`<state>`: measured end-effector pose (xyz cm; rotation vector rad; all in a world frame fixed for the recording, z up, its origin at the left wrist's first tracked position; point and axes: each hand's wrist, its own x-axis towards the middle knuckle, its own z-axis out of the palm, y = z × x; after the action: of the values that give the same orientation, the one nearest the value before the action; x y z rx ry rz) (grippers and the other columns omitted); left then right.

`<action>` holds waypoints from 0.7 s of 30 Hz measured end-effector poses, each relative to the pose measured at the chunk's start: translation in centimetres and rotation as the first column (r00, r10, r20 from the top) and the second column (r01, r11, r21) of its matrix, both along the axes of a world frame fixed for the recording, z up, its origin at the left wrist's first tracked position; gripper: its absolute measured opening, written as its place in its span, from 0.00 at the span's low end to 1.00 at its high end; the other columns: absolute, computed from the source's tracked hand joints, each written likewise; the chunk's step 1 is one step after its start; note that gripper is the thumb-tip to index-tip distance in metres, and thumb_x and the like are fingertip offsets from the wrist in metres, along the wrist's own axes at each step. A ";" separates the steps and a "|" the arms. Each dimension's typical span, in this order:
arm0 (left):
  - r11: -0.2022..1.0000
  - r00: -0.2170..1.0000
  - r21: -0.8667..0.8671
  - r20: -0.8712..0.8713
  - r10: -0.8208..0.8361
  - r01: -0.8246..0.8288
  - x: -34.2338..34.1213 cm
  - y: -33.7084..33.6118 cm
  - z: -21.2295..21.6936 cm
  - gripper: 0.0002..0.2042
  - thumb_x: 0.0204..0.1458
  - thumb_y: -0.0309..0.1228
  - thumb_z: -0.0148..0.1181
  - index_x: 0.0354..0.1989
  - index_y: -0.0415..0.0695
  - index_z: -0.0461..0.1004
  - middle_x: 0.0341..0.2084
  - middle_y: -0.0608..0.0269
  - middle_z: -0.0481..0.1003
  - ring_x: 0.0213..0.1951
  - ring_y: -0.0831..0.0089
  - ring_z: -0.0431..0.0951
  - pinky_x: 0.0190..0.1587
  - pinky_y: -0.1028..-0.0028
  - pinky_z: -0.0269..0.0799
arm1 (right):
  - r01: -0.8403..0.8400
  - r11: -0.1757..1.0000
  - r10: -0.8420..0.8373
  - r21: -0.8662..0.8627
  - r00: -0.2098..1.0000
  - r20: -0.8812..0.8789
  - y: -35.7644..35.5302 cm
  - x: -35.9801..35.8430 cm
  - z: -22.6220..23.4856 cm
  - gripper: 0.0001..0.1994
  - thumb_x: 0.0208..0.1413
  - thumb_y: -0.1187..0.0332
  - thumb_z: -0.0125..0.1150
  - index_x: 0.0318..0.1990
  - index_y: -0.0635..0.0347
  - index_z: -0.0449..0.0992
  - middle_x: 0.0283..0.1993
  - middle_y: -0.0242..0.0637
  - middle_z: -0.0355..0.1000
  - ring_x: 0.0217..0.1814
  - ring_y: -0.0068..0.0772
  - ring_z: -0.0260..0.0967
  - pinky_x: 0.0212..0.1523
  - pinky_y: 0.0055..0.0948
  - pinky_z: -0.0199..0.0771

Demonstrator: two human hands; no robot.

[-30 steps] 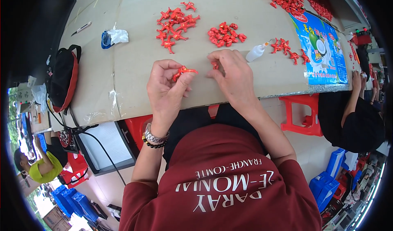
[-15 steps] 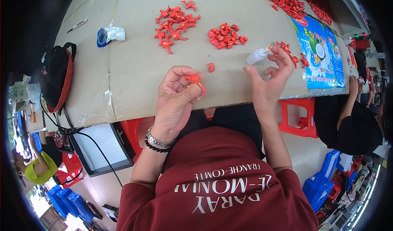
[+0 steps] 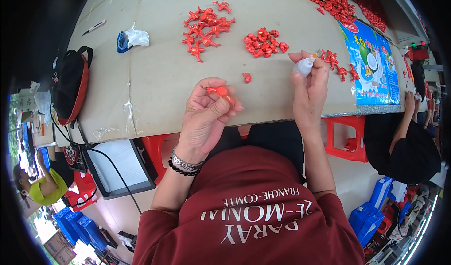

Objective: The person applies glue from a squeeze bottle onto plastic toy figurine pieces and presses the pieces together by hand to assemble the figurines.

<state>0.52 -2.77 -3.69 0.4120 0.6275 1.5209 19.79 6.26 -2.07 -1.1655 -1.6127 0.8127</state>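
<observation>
My left hand (image 3: 206, 112) is closed around a small red plastic figure (image 3: 220, 92) above the near edge of the cardboard-covered table (image 3: 155, 82). My right hand (image 3: 309, 84) grips a small white squeeze bottle (image 3: 304, 66) further right. One loose red piece (image 3: 247, 77) lies on the table between the hands. Beyond them sit a pile of red figures (image 3: 206, 29) and a pile of smaller red parts (image 3: 263, 42). A few more red figures (image 3: 337, 64) lie just right of my right hand.
A blue printed sheet (image 3: 373, 61) lies at the right, with more red pieces (image 3: 336, 2) behind it. A white-and-blue wad (image 3: 131, 38), a pen (image 3: 94, 27) and a black-and-red bag (image 3: 70, 84) are at the left. Another person (image 3: 399, 143) sits at the right by red stools (image 3: 345, 136).
My right hand left the red figure, moved right and picked up the white bottle. My left hand kept the figure and lifted it slightly. A loose red piece now lies between them.
</observation>
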 end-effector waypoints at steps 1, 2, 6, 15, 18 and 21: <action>0.999 0.999 0.003 0.031 -0.033 0.033 -0.1 0.0 0.0 0.15 0.52 0.24 0.61 0.47 0.45 0.68 0.39 0.60 0.75 0.35 0.68 0.77 0.36 0.75 0.72 | -0.051 0.998 0.054 0.046 0.997 -0.060 -0.3 0.1 0.0 0.19 0.54 0.81 0.51 0.54 0.66 0.61 0.49 0.41 0.68 0.50 0.34 0.67 0.53 0.30 0.66; 0.998 0.996 0.007 0.063 -0.066 0.066 -0.2 0.0 0.0 0.15 0.53 0.26 0.61 0.48 0.46 0.68 0.40 0.60 0.75 0.36 0.68 0.76 0.37 0.75 0.70 | -0.053 0.998 0.056 0.045 0.997 -0.061 -0.6 0.1 0.1 0.19 0.54 0.81 0.51 0.54 0.66 0.61 0.49 0.41 0.68 0.50 0.34 0.67 0.53 0.30 0.66; 0.997 0.991 -0.027 0.115 -0.071 0.074 0.2 0.1 0.2 0.14 0.56 0.30 0.59 0.49 0.47 0.67 0.40 0.61 0.74 0.35 0.70 0.73 0.36 0.75 0.66 | -0.261 0.960 0.245 0.104 0.959 0.143 -1.7 0.4 1.8 0.21 0.60 0.76 0.47 0.61 0.67 0.58 0.52 0.41 0.66 0.51 0.30 0.67 0.45 0.25 0.71; 0.996 0.990 0.005 0.108 -0.085 0.085 0.3 0.3 0.7 0.16 0.57 0.36 0.57 0.50 0.47 0.65 0.36 0.65 0.71 0.34 0.71 0.69 0.33 0.77 0.63 | -0.208 0.946 0.231 0.248 0.970 -0.070 -3.6 0.0 1.5 0.21 0.42 0.86 0.64 0.46 0.66 0.71 0.46 0.44 0.74 0.43 0.38 0.74 0.42 0.28 0.75; 0.996 0.990 0.003 0.108 -0.085 0.085 0.3 0.2 0.4 0.15 0.56 0.36 0.57 0.47 0.44 0.65 0.36 0.65 0.71 0.34 0.72 0.69 0.34 0.77 0.63 | -0.244 0.918 0.269 0.314 0.962 -0.039 -3.6 0.3 2.1 0.19 0.39 0.85 0.67 0.42 0.66 0.72 0.44 0.45 0.76 0.42 0.38 0.74 0.40 0.29 0.75; 0.996 0.992 0.020 0.095 -0.087 0.086 0.2 0.1 -0.1 0.13 0.56 0.35 0.58 0.44 0.44 0.66 0.36 0.64 0.72 0.34 0.72 0.69 0.33 0.78 0.63 | -0.274 0.893 0.278 0.357 0.960 0.043 -3.6 0.6 2.6 0.18 0.39 0.82 0.69 0.41 0.66 0.74 0.44 0.47 0.75 0.44 0.38 0.73 0.41 0.29 0.75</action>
<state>0.71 -2.68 -3.75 0.3717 0.5164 1.4549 20.43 2.68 0.49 -0.6795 -1.8528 0.6575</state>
